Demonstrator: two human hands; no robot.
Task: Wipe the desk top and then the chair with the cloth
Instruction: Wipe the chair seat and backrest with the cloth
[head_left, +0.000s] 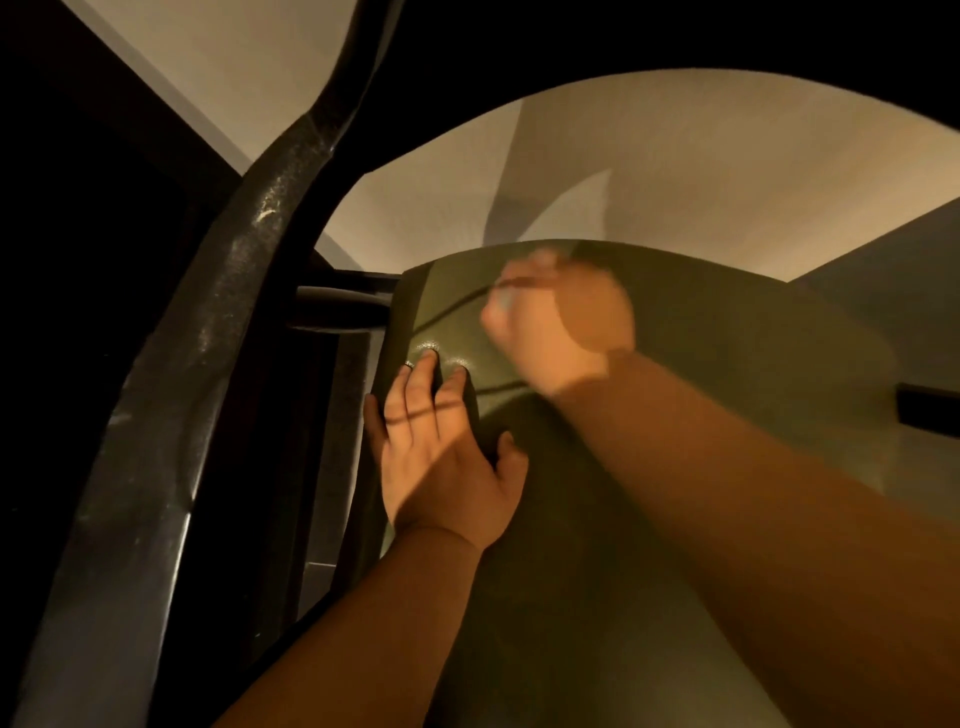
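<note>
I look down on the olive-green seat of the chair (717, 364). My left hand (441, 457) rests flat on the seat near its left edge, fingers straight and spread. My right hand (563, 322) is blurred by motion over the far part of the seat, with its fingers curled. A small pale bit of the cloth (503, 300) shows at its fingertips; the rest of the cloth is hidden in the hand. Thin dark seam lines run across the seat between the two hands.
A glossy black curved armrest (208, 338) sweeps from top to bottom on the left, with dark frame bars beside the seat. Pale floor (675, 171) lies beyond the seat. A small dark object (930, 410) sits at the right edge.
</note>
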